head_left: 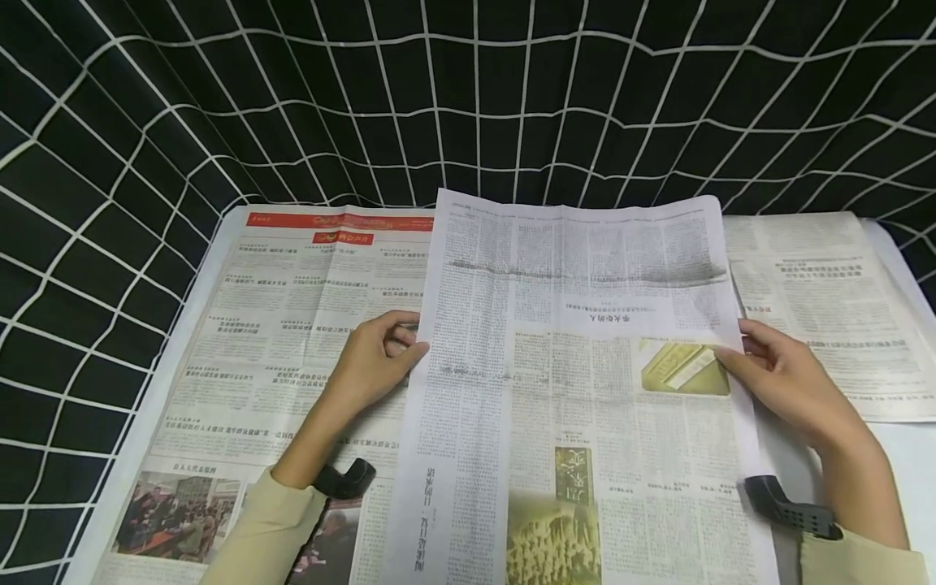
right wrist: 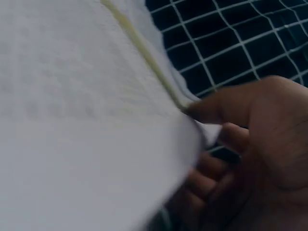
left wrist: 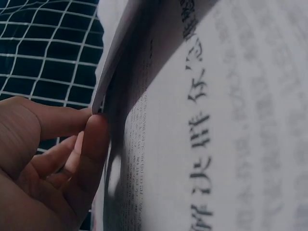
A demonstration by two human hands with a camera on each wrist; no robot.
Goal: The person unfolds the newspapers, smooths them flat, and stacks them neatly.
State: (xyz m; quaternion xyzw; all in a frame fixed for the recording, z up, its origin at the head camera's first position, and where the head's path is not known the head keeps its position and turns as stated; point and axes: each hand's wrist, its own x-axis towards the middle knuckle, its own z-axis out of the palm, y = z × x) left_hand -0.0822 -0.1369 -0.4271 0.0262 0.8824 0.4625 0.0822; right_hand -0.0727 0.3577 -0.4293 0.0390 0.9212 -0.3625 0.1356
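A newspaper sheet point(head_left: 578, 366) with printed columns and yellow-green pictures is held up in the middle of the head view. At its left edge my left hand point(head_left: 376, 357) pinches the paper between thumb and finger. On the opposite edge, beside a yellowish picture, my right hand point(head_left: 786, 378) grips the sheet the same way. The left wrist view has the left hand point(left wrist: 57, 159) with thumb and fingertip meeting on the paper's edge. In the right wrist view the right hand point(right wrist: 255, 139) holds the other edge, its lower fingers curled behind the sheet and partly dark.
Another newspaper point(head_left: 292, 341) with a red banner lies spread on the left of the white table point(head_left: 907, 471). A further newspaper point(head_left: 834, 317) lies at the right. Black cloth with a white grid point(head_left: 468, 97) stands behind and along the left side.
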